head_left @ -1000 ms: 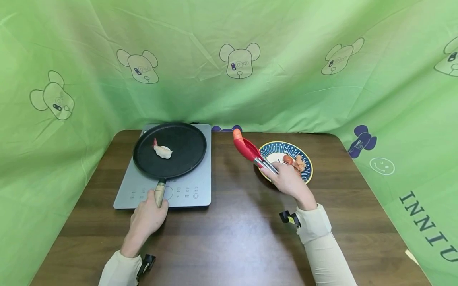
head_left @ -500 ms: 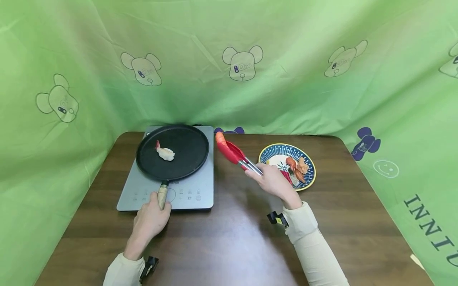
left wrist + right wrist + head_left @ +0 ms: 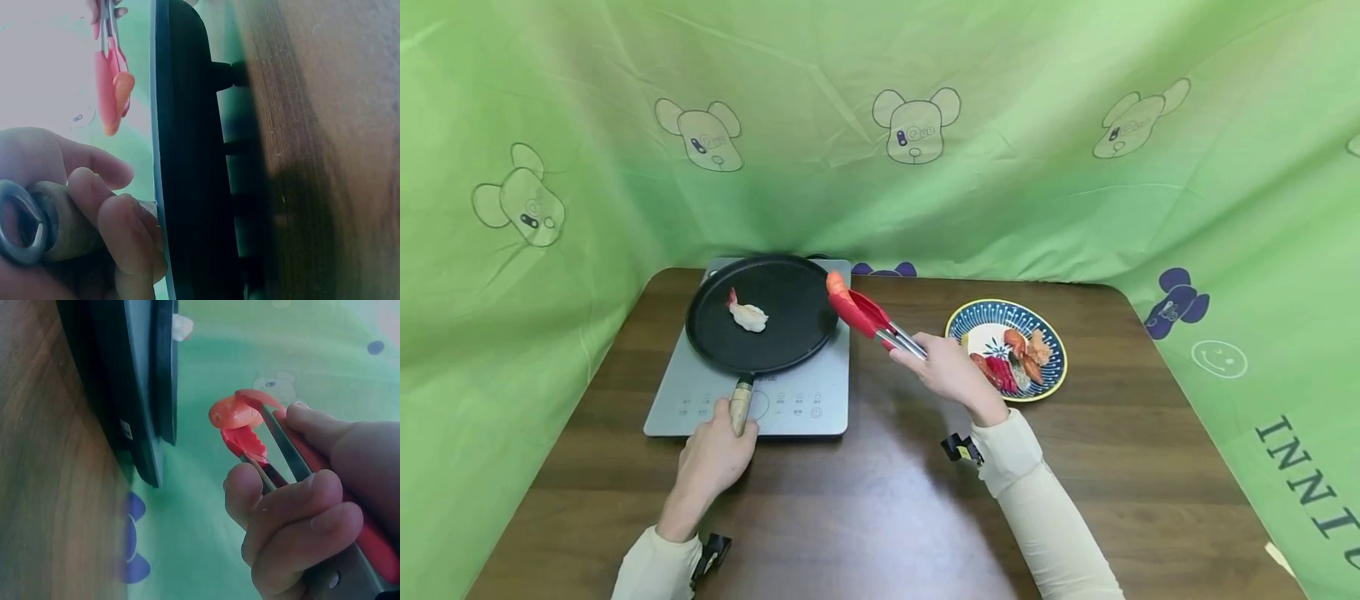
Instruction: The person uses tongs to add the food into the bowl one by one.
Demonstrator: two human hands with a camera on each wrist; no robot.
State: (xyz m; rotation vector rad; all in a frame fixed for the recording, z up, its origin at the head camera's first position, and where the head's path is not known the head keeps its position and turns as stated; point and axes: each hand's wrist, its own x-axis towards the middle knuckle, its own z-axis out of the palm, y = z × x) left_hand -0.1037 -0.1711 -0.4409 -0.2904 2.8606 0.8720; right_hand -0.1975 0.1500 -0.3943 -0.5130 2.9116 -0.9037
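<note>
Leftward shift since the earlier frame: right grip [image 3: 951,367] and tongs [image 3: 867,317] travel from over the plate [image 3: 983,332] toward the pan [image 3: 793,312], orange food piece [image 3: 838,285] carried along. Right grip grasps the metal arms of the tongs, fingers curled round them. Orange piece sits pinched between the red tips, ahead and to the left of the right grip; right wrist view shows it in the air, apart from the pan. In the head view it overlaps the pan's right edge.

Left grip [image 3: 718,454] is clasped round the pan handle [image 3: 741,407], as before. Pan rests on a grey cooktop [image 3: 801,417], directly ahead of the left grip. White shrimp-like piece [image 3: 749,317] with red tail lies on it, beyond the left grip, position unchanged.

Plate stands to the right of the right grip on the table [image 3: 880,508], bearing assorted food pieces [image 3: 1002,372]. Green cloth [image 3: 1000,217] hangs beyond both grips.
</note>
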